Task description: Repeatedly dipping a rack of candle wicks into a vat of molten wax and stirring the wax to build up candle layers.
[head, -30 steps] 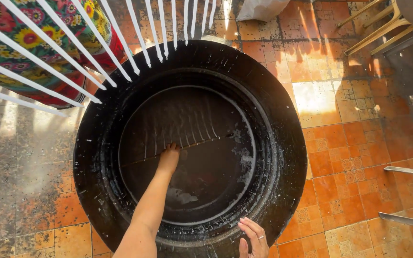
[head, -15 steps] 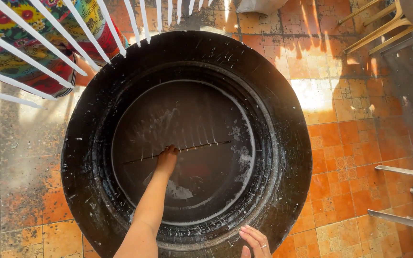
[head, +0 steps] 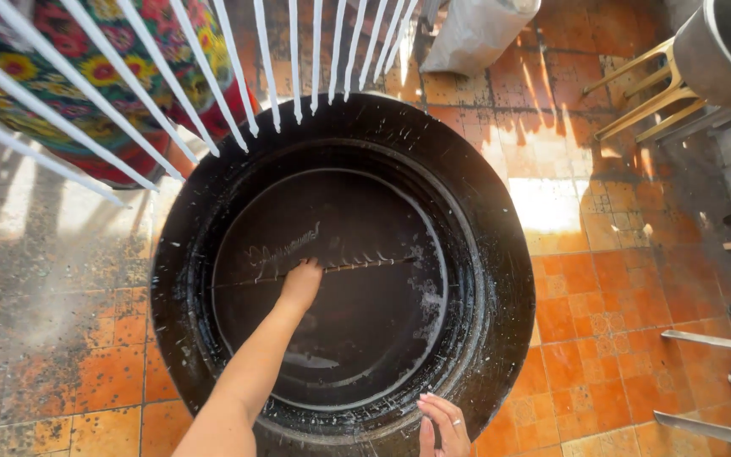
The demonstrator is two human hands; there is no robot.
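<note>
- The left hand (head: 301, 284) reached deep into a large black tub (head: 501, 254), its fingers curled around a thin rod (head: 357, 267) that lay level across the dark liquid; the grip looked closed on the rod, though the fingertips were hidden below it.
- The bare left forearm ran from the near edge of the view up to that hand, stretched almost straight, likely because the tub was deep and the rod sat near its middle.
- The rod extended to both sides of the left hand, farther to the right, and pale threads or fibres (head: 285, 248) hung along it just beyond the knuckles, on the far left side.
- The right hand (head: 442, 425) rested on the near rim of the tub, fingers loosely spread and flat, holding nothing; it seemed placed there to steady the body while the other arm leaned in. A ring showed on 1 finger.
- The rod lay well apart from the right hand, farther away and to its left.
- The tub walls were streaked with white foam or residue, and a pale patch floated near the forearm.
- White strands (head: 239, 76) hung taut above the tub's far left side, crossing a bright flowered cloth (head: 69, 93).
- The tub stood on an orange tiled floor (head: 619, 305), wet and stained on the left.
- A pale sack (head: 475, 34) sat at the far side, and a wooden stool (head: 645, 93) bearing a metal pot (head: 729, 51) stood at the far right.
</note>
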